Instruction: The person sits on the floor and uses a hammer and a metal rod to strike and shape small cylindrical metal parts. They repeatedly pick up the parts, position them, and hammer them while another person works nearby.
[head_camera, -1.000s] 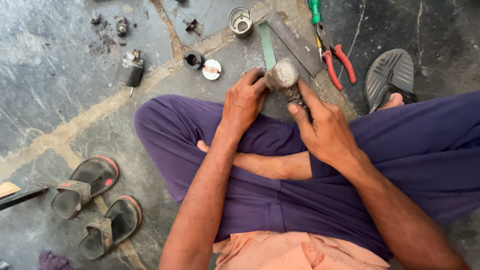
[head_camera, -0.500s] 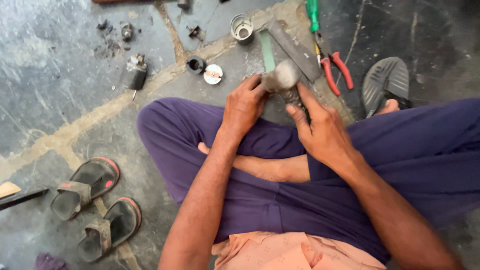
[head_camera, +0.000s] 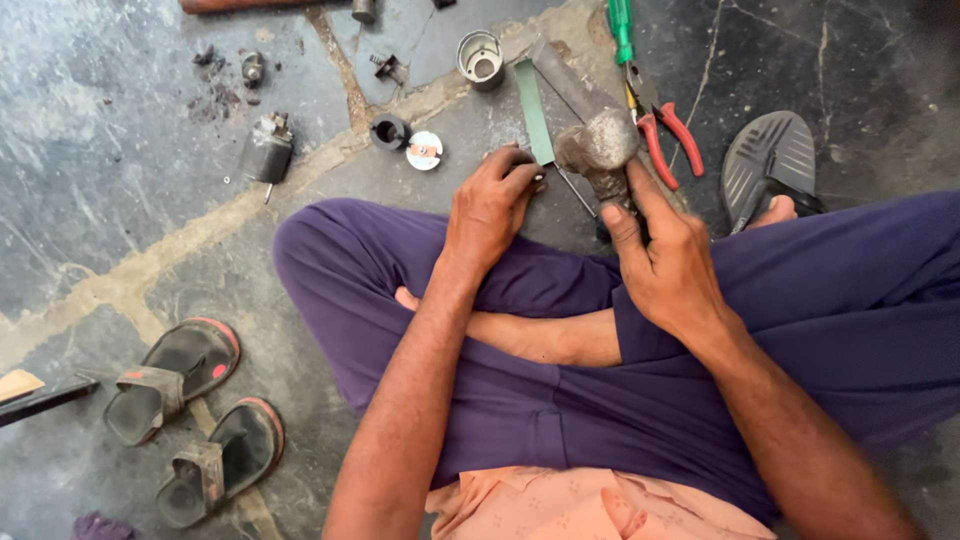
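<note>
Head view, right hand (head_camera: 665, 265) gripping hammer (head_camera: 600, 150), left hand (head_camera: 495, 205) pinching small part beside it

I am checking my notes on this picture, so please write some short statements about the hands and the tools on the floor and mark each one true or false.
1. The right hand holds a hammer by its handle. True.
2. The left hand rests flat on the sandals. False: it is at a small part on the floor in front of the crossed legs; the sandals lie apart.
3. Red-handled pliers lie on the floor beyond the hammer. True.
4. The hammer head presses on the metal cup. False: the cup stands apart, farther away.
5. A green flat strip lies near the left hand. True.
</note>
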